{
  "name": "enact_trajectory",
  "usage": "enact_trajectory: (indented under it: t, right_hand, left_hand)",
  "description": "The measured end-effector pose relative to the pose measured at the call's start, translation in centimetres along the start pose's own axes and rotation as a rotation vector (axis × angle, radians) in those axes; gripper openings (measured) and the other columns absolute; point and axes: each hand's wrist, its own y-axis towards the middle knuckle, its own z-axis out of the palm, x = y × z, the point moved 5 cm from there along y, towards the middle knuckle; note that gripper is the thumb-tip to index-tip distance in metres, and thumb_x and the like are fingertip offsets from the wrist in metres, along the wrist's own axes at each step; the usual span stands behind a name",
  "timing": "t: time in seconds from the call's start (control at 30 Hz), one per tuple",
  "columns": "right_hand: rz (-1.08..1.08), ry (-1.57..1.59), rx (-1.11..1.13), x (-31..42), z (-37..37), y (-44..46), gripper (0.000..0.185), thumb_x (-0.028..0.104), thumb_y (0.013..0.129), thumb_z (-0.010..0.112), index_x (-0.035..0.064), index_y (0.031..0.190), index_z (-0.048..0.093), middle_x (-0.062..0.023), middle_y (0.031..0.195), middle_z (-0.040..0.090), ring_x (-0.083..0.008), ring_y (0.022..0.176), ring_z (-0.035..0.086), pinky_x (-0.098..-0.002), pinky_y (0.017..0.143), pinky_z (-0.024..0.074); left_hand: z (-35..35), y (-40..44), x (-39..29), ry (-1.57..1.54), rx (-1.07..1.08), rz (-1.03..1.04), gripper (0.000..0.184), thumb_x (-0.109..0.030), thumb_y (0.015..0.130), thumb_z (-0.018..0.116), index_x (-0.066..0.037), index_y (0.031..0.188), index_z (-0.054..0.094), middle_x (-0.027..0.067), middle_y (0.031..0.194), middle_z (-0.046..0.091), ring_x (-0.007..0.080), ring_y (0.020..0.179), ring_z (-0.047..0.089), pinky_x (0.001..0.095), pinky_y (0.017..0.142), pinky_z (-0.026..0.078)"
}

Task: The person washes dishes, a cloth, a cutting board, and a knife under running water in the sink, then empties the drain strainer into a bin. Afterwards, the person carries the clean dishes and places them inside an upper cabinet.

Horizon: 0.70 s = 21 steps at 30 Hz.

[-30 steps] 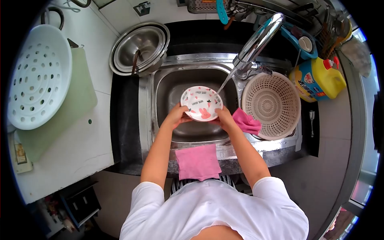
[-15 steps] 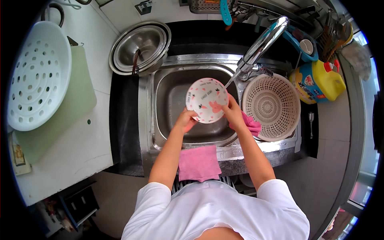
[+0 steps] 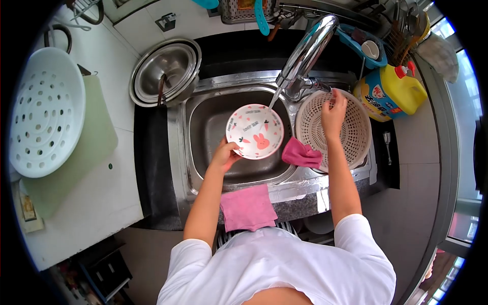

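The left hand (image 3: 225,154) is partly closed on the lower left rim of a round white bowl (image 3: 255,131) printed with pink shapes and a rabbit, its thumb over the rim. The bowl is tilted, its patterned inside showing, above the rectangular stainless steel sink basin (image 3: 207,122). The right hand (image 3: 334,113) is loosely curled, fingers raised at the side lever of the curved chrome faucet (image 3: 310,48); whether they touch the lever, I cannot tell. It has no hold on the bowl.

The faucet stands at the basin's far right corner, and a thin stream of water (image 3: 275,99) runs from its spout to the bowl's far edge. Right of the basin sits a round beige plastic colander (image 3: 358,122), partly under the right hand, with a crumpled deep pink cloth (image 3: 302,153) between it and the basin. Farther right is a yellow plastic jug with a red cap (image 3: 401,91). Nested round steel bowls (image 3: 165,71) stand off the basin's far left corner. A flat pink cloth (image 3: 248,207) hangs at the basin's near side.
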Motion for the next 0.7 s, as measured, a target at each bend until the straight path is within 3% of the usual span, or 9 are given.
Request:
enact_trajectory:
  t: [0.07, 0.13, 0.23, 0.4, 0.47, 0.7]
  right_hand:
    - [-0.274, -0.317, -0.073, -0.4, 0.0, 1.4, 0.039, 0.007, 0.075, 0.049, 0.0001, 0.114, 0.046, -0.0197, 0.114, 0.048, -0.0312, 0.102, 0.050, -0.0361, 0.085, 0.0408]
    - [-0.242, -0.258, 0.049, -1.0, 0.8, 2.0, 0.049, 0.012, 0.076, 0.051, -0.0001, 0.121, 0.039, -0.0207, 0.114, 0.048, -0.0337, 0.104, 0.049, -0.0377, 0.090, 0.0376]
    - [0.050, -0.150, 0.236, -1.9, 1.6, 1.5, 0.056, 0.015, 0.076, 0.052, -0.0009, 0.127, 0.034, -0.0213, 0.119, 0.046, -0.0322, 0.106, 0.048, -0.0371, 0.089, 0.0386]
    - [0.059, -0.163, 0.241, -2.1, 1.9, 1.7, 0.057, 0.016, 0.075, 0.051, -0.0013, 0.127, 0.034, -0.0217, 0.119, 0.047, -0.0318, 0.107, 0.048, -0.0364, 0.089, 0.0387]
    - [-0.003, -0.189, 0.191, -2.5, 2.0, 1.8, 0.057, 0.017, 0.076, 0.052, 0.0020, 0.129, 0.034, -0.0195, 0.115, 0.050, -0.0283, 0.104, 0.051, -0.0338, 0.085, 0.0407]
    - [0.055, -0.207, 0.220, -1.1, 1.3, 1.4, 0.056, 0.017, 0.076, 0.051, 0.0029, 0.128, 0.036, -0.0199, 0.116, 0.049, -0.0282, 0.105, 0.050, -0.0344, 0.086, 0.0404]
  left_hand:
    - [1.0, -1.3, -0.3, -0.012, 0.038, 0.018, 0.060, 0.000, 0.064, 0.049, -0.010, 0.122, 0.037, 0.0102, 0.099, 0.052, 0.0226, 0.086, 0.056, 0.0387, 0.072, 0.051]
    - [0.6, -2.0, -0.6, -0.022, 0.031, 0.036, 0.061, 0.001, 0.064, 0.048, -0.009, 0.123, 0.036, 0.0107, 0.100, 0.052, 0.0227, 0.085, 0.056, 0.0391, 0.071, 0.052]
    - [-0.4, -2.5, -0.7, -0.145, 0.061, 0.097, 0.059, 0.004, 0.063, 0.046, -0.007, 0.120, 0.037, 0.0110, 0.102, 0.051, 0.0231, 0.087, 0.056, 0.0379, 0.073, 0.051]
    - [-0.3, 0.2, 0.7, -0.285, 0.061, 0.096, 0.059, 0.007, 0.063, 0.046, -0.008, 0.119, 0.036, 0.0125, 0.106, 0.050, 0.0247, 0.092, 0.055, 0.0368, 0.076, 0.050]
    - [0.4, 0.2, 1.3, -0.261, -0.002, -0.018, 0.059, 0.007, 0.063, 0.046, -0.007, 0.119, 0.035, 0.0131, 0.107, 0.049, 0.0254, 0.094, 0.054, 0.0381, 0.077, 0.050]
    - [-0.2, -2.7, 0.7, -0.061, 0.039, -0.003, 0.059, 0.004, 0.064, 0.046, -0.008, 0.120, 0.034, 0.0119, 0.102, 0.051, 0.0243, 0.083, 0.057, 0.0428, 0.075, 0.050]
